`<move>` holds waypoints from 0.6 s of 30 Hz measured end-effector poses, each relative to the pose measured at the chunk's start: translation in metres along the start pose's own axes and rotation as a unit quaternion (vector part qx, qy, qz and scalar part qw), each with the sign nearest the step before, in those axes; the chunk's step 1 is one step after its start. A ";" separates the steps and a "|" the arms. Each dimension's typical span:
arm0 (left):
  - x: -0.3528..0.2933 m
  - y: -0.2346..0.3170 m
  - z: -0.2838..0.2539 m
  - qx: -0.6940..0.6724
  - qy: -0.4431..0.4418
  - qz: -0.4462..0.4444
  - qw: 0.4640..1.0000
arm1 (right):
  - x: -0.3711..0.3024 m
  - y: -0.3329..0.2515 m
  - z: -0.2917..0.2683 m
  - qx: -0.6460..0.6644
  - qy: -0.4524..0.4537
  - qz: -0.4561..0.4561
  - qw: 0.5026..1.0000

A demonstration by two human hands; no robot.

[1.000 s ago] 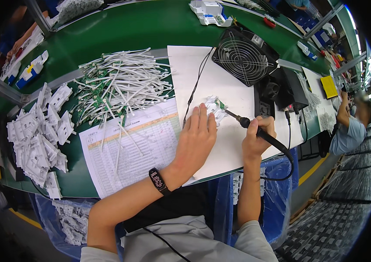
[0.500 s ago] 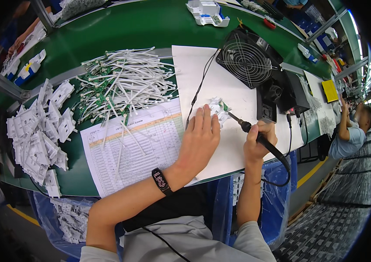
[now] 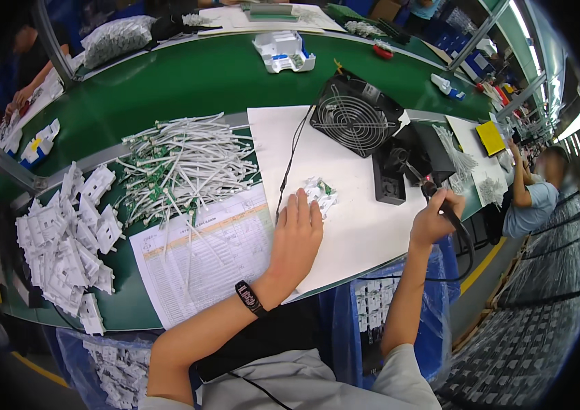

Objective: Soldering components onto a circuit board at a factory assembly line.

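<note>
My left hand (image 3: 295, 239) lies flat on the white work sheet (image 3: 351, 232), fingers stretched out, the tips at the near edge of a small white plastic part (image 3: 322, 195). A little green circuit board (image 3: 324, 186) sits on that part. My right hand (image 3: 438, 217) is closed round a soldering iron (image 3: 429, 186), whose tip points into the black iron stand (image 3: 390, 190) on the right. From the handle a thick black cable (image 3: 469, 249) loops down beside my wrist. Whether the tip touches the stand I cannot tell.
Behind the part stands a black fan (image 3: 355, 119) with a wire guard. Left lie a heap of white cable leads (image 3: 187, 160) with green boards, a printed sheet (image 3: 201, 256) and piled white plastic housings (image 3: 64, 239). Lined blue bins (image 3: 423, 321) flank me; a co-worker (image 3: 539, 198) sits right.
My right hand has carried the soldering iron away from the white part, rightward to the stand. My left hand stays by the part. The whole view has shifted somewhat.
</note>
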State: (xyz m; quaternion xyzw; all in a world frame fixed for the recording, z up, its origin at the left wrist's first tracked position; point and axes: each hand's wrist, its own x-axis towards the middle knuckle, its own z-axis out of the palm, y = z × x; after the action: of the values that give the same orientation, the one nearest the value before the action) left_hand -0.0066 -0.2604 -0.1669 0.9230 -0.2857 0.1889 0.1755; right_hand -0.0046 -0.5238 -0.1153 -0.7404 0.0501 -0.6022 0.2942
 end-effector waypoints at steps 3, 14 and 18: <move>-0.001 0.000 0.002 -0.017 0.006 -0.011 1.000 | 0.010 0.019 0.009 -0.027 0.022 -0.056 0.998; -0.002 0.000 0.004 -0.011 -0.019 -0.002 1.000 | 0.005 0.032 0.065 -0.023 -0.108 0.100 0.989; -0.003 -0.001 0.006 -0.008 -0.005 0.004 1.000 | 0.004 0.031 0.062 -0.026 -0.134 0.169 0.976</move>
State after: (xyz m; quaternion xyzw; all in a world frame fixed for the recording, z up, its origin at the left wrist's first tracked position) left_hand -0.0065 -0.2613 -0.1738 0.9214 -0.2916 0.1826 0.1807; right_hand 0.0626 -0.5273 -0.1338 -0.8026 0.1505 -0.4379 0.3761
